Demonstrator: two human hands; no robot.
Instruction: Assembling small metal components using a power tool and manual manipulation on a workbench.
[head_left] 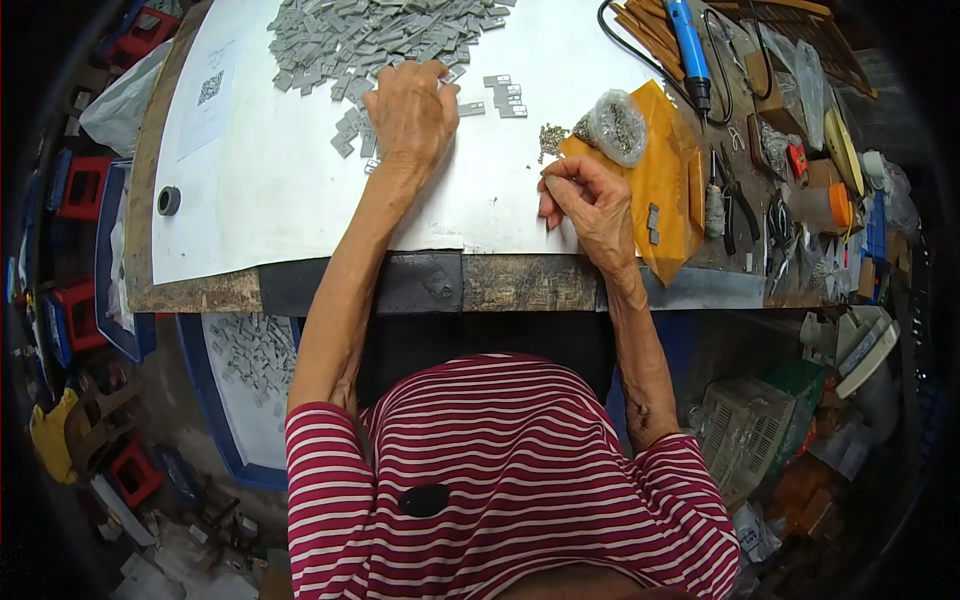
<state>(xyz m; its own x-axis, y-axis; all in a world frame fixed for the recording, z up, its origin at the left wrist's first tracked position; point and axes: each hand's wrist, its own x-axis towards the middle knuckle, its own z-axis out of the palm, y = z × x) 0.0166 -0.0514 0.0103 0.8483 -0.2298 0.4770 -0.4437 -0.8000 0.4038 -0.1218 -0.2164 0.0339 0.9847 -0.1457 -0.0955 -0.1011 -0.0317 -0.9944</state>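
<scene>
A large heap of small flat grey pieces point(370, 40) covers the far middle of the white sheet. Over its near edge reaches my left hand point(410, 115), palm down, its bent fingers somewhat apart and the tips partly hidden among the pieces. A few of the same grey pieces point(508, 97) lie in a short staggered row just right of it. My right hand point(592, 205) hovers near the sheet's right side, thumb and forefinger pinched together. Whatever they hold is too small to see. Beyond it is a small scatter of tiny brass-coloured parts point(551, 138).
A clear plastic bag of small metal parts point(613, 128) rests on a yellow envelope point(662, 170), near two grey pieces point(653, 223). A blue electric screwdriver point(690, 50), pliers point(738, 205) and clutter crowd the right. A black ring point(169, 201) lies left. Below is a blue tray point(222, 430).
</scene>
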